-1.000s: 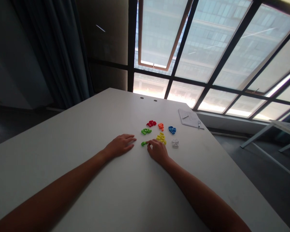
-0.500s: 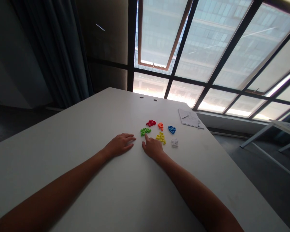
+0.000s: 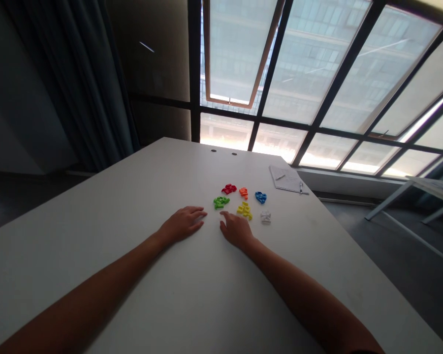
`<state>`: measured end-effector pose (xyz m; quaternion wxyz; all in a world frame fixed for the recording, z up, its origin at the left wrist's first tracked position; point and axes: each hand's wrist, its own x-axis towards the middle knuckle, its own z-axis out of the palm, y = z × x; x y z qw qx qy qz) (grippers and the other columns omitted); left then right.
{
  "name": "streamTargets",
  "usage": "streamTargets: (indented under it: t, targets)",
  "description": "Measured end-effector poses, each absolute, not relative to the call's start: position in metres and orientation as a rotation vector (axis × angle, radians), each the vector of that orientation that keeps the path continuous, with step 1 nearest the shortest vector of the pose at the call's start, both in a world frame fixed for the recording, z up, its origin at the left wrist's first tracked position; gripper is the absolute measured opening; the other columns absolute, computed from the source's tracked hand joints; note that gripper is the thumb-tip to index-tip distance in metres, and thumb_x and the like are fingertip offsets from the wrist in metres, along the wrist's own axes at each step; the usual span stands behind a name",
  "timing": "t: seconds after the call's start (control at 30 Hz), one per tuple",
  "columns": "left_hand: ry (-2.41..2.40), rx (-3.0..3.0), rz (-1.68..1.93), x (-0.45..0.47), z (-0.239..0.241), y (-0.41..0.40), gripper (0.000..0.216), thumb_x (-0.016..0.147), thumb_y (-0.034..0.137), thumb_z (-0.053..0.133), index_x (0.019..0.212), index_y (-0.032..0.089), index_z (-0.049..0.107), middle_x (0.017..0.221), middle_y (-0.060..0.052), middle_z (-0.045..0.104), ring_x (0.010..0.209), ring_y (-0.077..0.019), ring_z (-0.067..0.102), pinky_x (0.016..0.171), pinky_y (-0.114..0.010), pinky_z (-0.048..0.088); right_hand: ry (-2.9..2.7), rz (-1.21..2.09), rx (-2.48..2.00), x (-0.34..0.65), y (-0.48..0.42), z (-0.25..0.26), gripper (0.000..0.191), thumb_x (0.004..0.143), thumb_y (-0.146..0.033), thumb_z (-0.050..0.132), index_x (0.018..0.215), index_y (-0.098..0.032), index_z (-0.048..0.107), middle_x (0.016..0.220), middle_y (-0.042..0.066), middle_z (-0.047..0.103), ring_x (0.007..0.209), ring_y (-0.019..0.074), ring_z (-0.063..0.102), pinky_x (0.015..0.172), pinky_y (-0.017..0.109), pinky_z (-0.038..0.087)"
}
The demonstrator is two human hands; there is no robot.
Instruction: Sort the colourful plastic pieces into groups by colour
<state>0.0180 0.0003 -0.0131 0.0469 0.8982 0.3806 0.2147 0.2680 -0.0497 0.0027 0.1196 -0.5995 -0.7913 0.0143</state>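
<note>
My left hand lies flat on the white table with its fingers stretched out and nothing in it. My right hand rests palm down beside it, fingers loosely extended, just short of the green pile and the yellow pile. Small plastic pieces lie sorted by colour beyond my hands: a red pile, an orange pile, a blue pile and a white pile.
A sheet of paper with a pen on it lies at the table's far right corner. Large windows stand behind the table, a dark curtain hangs at the left. Another table's legs show at the right.
My right hand pushed a loose green piece up to the green pile, then drew back a little and flattened. My left hand stayed put. The view shifted slightly.
</note>
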Motion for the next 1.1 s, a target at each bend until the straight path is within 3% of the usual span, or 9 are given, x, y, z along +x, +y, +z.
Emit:
streamTargets:
  t: [0.13,0.3,0.4,0.47,0.57,0.63,0.77,1.1]
  targets:
    - [1.214,2.75,0.66,0.02,-0.012,-0.005,0.04,0.1,0.042,0.05,0.13,0.026,0.071,0.136,-0.008,0.068,0.126,-0.0273,0.062,0.111,-0.046,0.049,-2.386,0.071,-1.617,0.277,-0.076,0.002,0.026,0.101,-0.023,0.048,0.116,-0.023,0.069,0.109,0.008,0.076,0.097,0.02,0.07,0.088,0.029,0.048]
    - [1.283,2.737,0.631,0.022,-0.016,-0.029,0.042,0.099,0.039,0.051,0.134,0.025,0.068,0.142,-0.008,0.065,0.132,-0.0279,0.058,0.115,-0.047,0.046,-2.422,0.075,-1.479,0.294,-0.126,-0.004,0.025,0.1,-0.02,0.048,0.11,-0.021,0.071,0.095,0.007,0.072,0.089,0.0194,0.066,0.085,0.03,0.048]
    - [1.256,2.754,0.543,0.02,-0.02,-0.051,0.048,0.1,0.043,0.051,0.144,0.025,0.061,0.151,-0.007,0.058,0.14,-0.0296,0.051,0.118,-0.049,0.042,-2.428,0.063,-1.439,0.304,-0.149,-0.005,0.026,0.099,-0.02,0.049,0.115,-0.021,0.07,0.101,0.009,0.07,0.095,0.0218,0.064,0.09,0.034,0.049]
    - [1.2,2.77,0.487,0.018,-0.021,-0.064,0.053,0.101,0.049,0.051,0.149,0.027,0.056,0.155,-0.008,0.053,0.145,-0.0313,0.047,0.12,-0.051,0.04,-2.42,0.071,-1.409,0.309,-0.155,-0.004,0.031,0.099,-0.027,0.054,0.127,-0.02,0.066,0.121,0.014,0.068,0.113,0.0256,0.061,0.102,0.04,0.047]
    - [1.008,2.823,0.397,0.017,-0.017,-0.076,0.065,0.099,0.06,0.052,0.156,0.029,0.047,0.161,-0.01,0.045,0.149,-0.0331,0.041,0.123,-0.054,0.034,-2.466,0.115,-1.345,0.314,-0.156,-0.002,0.063,0.099,-0.046,0.057,0.154,-0.017,0.046,0.159,0.019,0.043,0.148,0.0326,0.037,0.12,0.051,0.033]
    - [0.896,2.848,0.346,0.019,-0.014,-0.081,0.073,0.097,0.065,0.052,0.161,0.031,0.037,0.164,-0.009,0.039,0.151,-0.0324,0.037,0.125,-0.053,0.029,-2.537,0.162,-1.296,0.316,-0.154,-0.002,0.076,0.1,-0.056,0.053,0.162,-0.017,0.032,0.168,0.017,0.025,0.157,0.0331,0.019,0.126,0.054,0.024]
    - [0.883,2.861,0.278,0.024,-0.008,-0.082,0.084,0.095,0.072,0.049,0.164,0.03,0.027,0.167,-0.011,0.03,0.153,-0.0334,0.032,0.126,-0.053,0.026,-2.595,0.256,-1.31,0.316,-0.15,-0.004,0.084,0.1,-0.064,0.049,0.164,-0.014,0.025,0.17,0.017,0.017,0.159,0.0323,0.009,0.129,0.054,0.016]
    - [0.916,2.774,0.24,0.022,-0.01,-0.077,0.082,0.094,0.073,0.05,0.163,0.033,0.03,0.168,-0.007,0.029,0.154,-0.0333,0.031,0.127,-0.051,0.024,-2.59,0.523,-1.438,0.313,-0.147,0.004,0.091,0.097,-0.074,0.046,0.164,-0.016,0.026,0.17,0.015,0.01,0.159,0.0333,0.007,0.129,0.053,0.013]
